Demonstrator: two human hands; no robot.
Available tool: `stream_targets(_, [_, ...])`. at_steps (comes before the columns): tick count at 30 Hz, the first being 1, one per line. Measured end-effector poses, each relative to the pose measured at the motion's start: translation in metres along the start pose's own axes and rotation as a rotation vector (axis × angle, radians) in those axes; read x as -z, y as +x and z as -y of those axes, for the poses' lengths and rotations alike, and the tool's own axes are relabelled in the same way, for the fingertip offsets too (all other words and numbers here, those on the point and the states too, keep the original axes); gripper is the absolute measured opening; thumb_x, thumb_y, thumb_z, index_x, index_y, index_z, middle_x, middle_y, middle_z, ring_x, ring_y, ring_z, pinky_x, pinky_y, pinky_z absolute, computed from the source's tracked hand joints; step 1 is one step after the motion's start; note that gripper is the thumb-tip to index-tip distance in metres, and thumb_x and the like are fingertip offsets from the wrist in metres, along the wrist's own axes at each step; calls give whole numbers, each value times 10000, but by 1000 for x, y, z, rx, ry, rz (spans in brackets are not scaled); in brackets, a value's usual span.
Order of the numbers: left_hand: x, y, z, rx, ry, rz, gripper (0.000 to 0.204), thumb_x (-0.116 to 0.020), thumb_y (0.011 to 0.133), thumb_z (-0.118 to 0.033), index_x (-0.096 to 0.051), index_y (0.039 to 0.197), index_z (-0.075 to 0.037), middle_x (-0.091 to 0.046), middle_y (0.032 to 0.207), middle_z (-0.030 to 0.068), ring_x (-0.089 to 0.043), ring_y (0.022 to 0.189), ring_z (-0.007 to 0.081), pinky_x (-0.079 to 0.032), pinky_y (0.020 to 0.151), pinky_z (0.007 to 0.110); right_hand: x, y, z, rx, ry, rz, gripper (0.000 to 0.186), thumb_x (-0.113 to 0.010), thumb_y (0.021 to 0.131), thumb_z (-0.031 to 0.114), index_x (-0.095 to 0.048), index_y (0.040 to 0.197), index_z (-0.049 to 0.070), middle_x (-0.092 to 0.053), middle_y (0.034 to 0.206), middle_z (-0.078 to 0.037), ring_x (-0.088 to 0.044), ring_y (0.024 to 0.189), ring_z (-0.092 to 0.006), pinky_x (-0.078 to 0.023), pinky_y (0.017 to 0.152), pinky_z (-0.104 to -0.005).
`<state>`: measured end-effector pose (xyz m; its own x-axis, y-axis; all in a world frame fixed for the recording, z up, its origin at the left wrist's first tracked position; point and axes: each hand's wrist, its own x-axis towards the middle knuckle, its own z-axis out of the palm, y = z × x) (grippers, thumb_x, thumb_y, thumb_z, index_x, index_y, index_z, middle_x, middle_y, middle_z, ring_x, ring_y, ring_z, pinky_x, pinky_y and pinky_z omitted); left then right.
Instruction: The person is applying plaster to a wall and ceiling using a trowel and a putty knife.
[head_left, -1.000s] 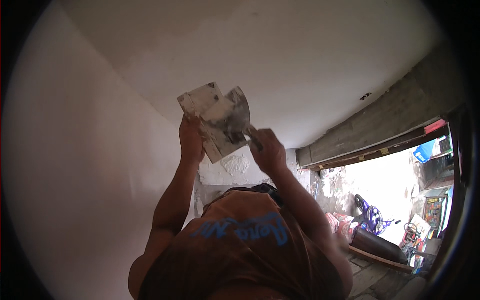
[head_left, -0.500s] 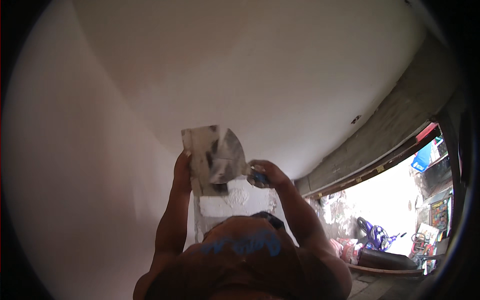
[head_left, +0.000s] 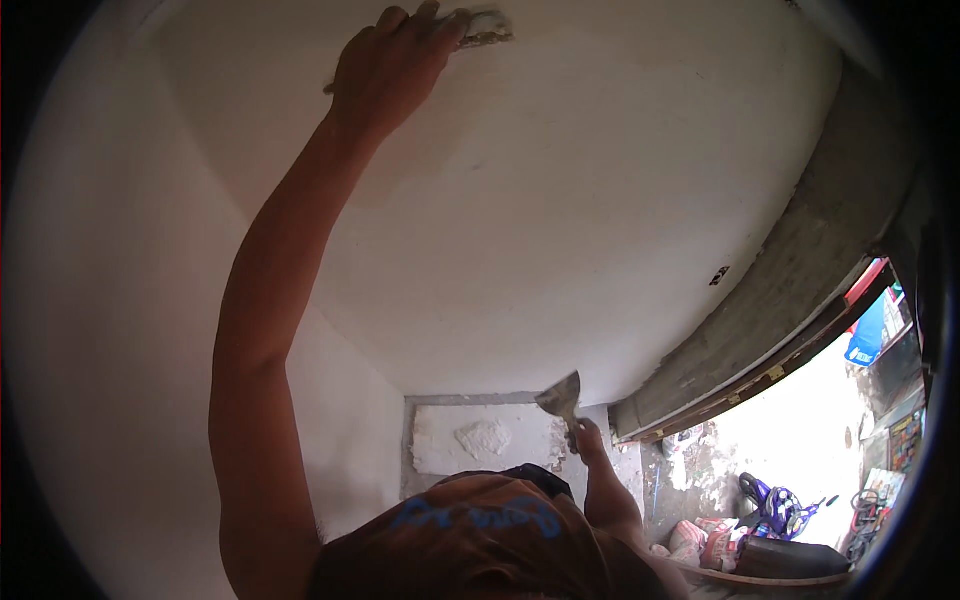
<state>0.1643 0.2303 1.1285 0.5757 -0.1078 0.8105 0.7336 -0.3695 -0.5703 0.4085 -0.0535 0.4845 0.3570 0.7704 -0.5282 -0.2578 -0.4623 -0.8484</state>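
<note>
High up on the white plastered surface [head_left: 560,180], my left hand [head_left: 390,75] grips a flat metal trowel [head_left: 485,30], which lies against that surface, mostly hidden behind the fingers. Lower right, my right hand [head_left: 586,438] is closed round the handle of a wide putty knife [head_left: 558,393], held down beside my body with its blade upward. My torso in a brown shirt [head_left: 470,540] fills the bottom centre.
A white side wall [head_left: 110,350] is at left. Below is a white slab [head_left: 435,440] with a powdery heap [head_left: 483,437]. At right are a concrete band [head_left: 750,320] and a bright doorway, with a purple bicycle [head_left: 775,505], sacks [head_left: 690,540] and a dark cylinder [head_left: 790,560].
My left hand has risen from chest level with the trowel, now against the plaster. My right hand has dropped lower with the putty knife, which is apart from the trowel.
</note>
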Motion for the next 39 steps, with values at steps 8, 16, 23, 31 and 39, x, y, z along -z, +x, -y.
stream_targets(8, [-69,-140,-87,10,-28,227,424,-594,817,-113,-596,1237,-52,-617,1213,169,-597,1110,309,-499,923,423,45,-20,-70,-250,62,-81,202,-630,911,165,-550,1043,35,-583,716,-78,-525,520,-143,-395,393,-287])
stream_targets(16, [-2,-84,11,158,93,205,537,-571,878,-72,-507,1406,-142,-527,1410,149,-496,1287,358,-419,1073,447,66,-35,-92,-304,-15,-86,120,-633,887,158,-594,875,45,-578,668,-60,-552,499,-171,-442,411,-307])
stream_targets(23, [-65,-60,54,139,32,75,497,-565,847,-58,-539,1343,-85,-519,1376,197,-477,1252,425,-411,1050,498,60,-22,-97,-341,-41,-52,101,-610,887,134,-584,877,37,-552,663,-54,-520,483,-167,-410,392,-309])
stream_targets(31, [-33,-206,-80,206,-230,540,514,-529,869,-24,-514,1381,-77,-506,1402,195,-453,1322,393,-369,1106,531,58,-15,-122,-390,-43,-26,87,-602,894,124,-578,872,43,-561,657,-53,-529,484,-162,-412,389,-309])
stream_targets(39, [-54,6,-11,168,-27,-1,465,-559,874,-71,-540,1339,-92,-541,1356,177,-494,1243,404,-428,1027,503,102,-17,-133,-442,17,-105,103,-593,895,149,-575,858,54,-530,635,-47,-510,469,-167,-398,385,-315])
